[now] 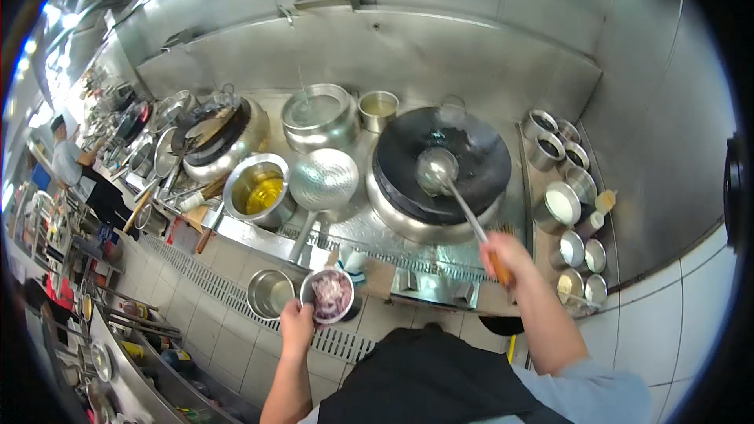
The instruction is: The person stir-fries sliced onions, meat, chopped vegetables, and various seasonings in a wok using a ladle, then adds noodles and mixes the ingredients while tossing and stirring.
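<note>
My right hand (506, 257) is closed around the wooden handle of a long metal ladle (469, 216). The ladle's bowl rests inside a large black wok (487, 153) on the stove. My left hand (297, 328) grips the rim of a steel bowl (349, 308) that holds chopped, pinkish-purple pieces, perhaps sliced onion or meat. Beside that bowl, to the left, is a steel pot (258, 308) with pale liquid in it. A perforated strainer (323, 178) lies between the wok and a pot of yellow oil (263, 195), its handle pointing toward me.
Several seasoning containers (561, 204) line the right side by the wall. Behind the strainer stand a large steel pot (318, 114) and a smaller one (378, 110). A second wok (212, 133) is at left. Further left, another person (75, 165) stands at the cooking line.
</note>
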`<state>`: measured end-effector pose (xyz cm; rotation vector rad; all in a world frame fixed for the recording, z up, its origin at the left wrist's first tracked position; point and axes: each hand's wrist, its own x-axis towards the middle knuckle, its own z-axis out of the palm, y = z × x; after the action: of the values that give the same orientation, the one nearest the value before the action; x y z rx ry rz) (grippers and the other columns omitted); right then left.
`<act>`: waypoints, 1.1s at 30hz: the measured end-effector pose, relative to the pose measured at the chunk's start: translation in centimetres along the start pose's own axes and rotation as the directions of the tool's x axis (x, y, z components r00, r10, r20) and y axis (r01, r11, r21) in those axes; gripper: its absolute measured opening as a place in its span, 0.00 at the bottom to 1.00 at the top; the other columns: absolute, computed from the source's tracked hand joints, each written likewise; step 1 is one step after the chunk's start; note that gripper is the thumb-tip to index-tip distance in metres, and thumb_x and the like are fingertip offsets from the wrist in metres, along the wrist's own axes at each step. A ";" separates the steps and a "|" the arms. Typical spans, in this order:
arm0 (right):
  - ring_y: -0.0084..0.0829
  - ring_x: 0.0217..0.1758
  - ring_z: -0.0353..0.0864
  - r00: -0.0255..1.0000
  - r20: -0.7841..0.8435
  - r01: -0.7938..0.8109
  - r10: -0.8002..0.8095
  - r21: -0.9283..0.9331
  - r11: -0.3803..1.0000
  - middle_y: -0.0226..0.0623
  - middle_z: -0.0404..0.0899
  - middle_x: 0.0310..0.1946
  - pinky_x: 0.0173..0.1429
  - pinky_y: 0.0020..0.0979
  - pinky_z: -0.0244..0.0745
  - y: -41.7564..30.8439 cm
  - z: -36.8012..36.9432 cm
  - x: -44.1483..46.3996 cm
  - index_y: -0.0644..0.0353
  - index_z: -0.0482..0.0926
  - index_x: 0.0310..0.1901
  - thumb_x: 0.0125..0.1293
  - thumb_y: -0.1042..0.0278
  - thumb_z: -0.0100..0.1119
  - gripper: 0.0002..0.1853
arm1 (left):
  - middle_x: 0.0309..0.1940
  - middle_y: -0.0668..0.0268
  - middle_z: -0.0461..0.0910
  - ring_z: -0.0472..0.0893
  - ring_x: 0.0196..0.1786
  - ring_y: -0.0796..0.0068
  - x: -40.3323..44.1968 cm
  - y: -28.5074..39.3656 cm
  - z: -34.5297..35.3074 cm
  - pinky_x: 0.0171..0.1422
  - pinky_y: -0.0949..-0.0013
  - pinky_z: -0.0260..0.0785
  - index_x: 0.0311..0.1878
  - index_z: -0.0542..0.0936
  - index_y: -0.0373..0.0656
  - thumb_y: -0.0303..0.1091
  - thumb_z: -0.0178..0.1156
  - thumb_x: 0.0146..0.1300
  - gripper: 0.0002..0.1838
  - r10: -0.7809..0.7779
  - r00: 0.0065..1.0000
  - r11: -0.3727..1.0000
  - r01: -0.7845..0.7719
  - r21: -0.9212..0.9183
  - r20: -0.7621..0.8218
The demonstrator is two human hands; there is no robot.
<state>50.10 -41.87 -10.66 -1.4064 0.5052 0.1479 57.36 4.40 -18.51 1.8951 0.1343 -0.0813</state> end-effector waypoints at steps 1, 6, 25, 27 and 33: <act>0.25 0.13 0.69 0.998 0.031 -0.053 0.048 0.201 0.978 0.29 0.71 0.17 0.17 0.27 0.64 -0.3 -0.3 2.2 0.59 0.71 0.34 0.66 0.67 0.55 0.06 | 0.19 0.61 0.74 0.78 0.18 0.72 0.4 1.9 0.8 0.19 0.67 0.73 0.26 0.70 0.35 0.26 0.53 0.61 0.09 -0.022 0.999 0.999 0.024 -0.043 0.044; 0.25 0.16 0.69 0.932 -0.362 0.054 0.002 0.145 0.988 0.29 0.70 0.18 0.19 0.28 0.65 -0.1 5.5 4.7 0.56 0.69 0.39 0.66 0.69 0.54 0.04 | 0.18 0.61 0.73 0.79 0.17 0.71 2.6 8.7 3.8 0.19 0.68 0.74 0.25 0.68 0.35 0.25 0.53 0.61 0.10 0.015 0.996 0.999 -0.012 -0.036 0.085; 0.23 0.13 0.68 0.981 0.195 -0.081 0.023 0.294 0.952 0.29 0.67 0.22 0.16 0.26 0.63 -2.7 -6.4 -6.7 0.57 0.67 0.59 0.69 0.73 0.48 0.18 | 0.39 0.39 0.81 0.80 0.47 0.39 18.3 26.2 26.0 0.54 0.49 0.72 0.40 0.80 0.31 0.28 0.51 0.58 0.12 0.508 0.798 0.562 -0.592 0.578 0.323; 0.23 0.14 0.68 0.980 0.197 -0.092 0.038 0.272 0.958 0.28 0.67 0.22 0.16 0.26 0.63 -3.9 -5.7 -7.6 0.57 0.66 0.60 0.69 0.72 0.48 0.18 | 0.41 0.39 0.81 0.81 0.48 0.42 18.5 25.2 28.3 0.54 0.50 0.73 0.39 0.80 0.31 0.29 0.52 0.58 0.12 0.507 0.804 0.560 -0.582 0.590 0.312; 0.22 0.14 0.68 0.976 0.210 -0.121 0.052 0.326 0.938 0.28 0.67 0.22 0.18 0.24 0.64 -4.9 -6.8 -9.4 0.57 0.67 0.60 0.69 0.73 0.47 0.18 | 0.40 0.38 0.81 0.81 0.47 0.41 18.1 25.5 31.0 0.55 0.49 0.73 0.38 0.79 0.31 0.30 0.53 0.57 0.12 0.537 0.805 0.582 -0.570 0.580 0.252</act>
<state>41.97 -47.41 -2.75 -1.0208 0.4042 0.2585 78.98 -32.13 -6.85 2.5301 -0.6166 0.2999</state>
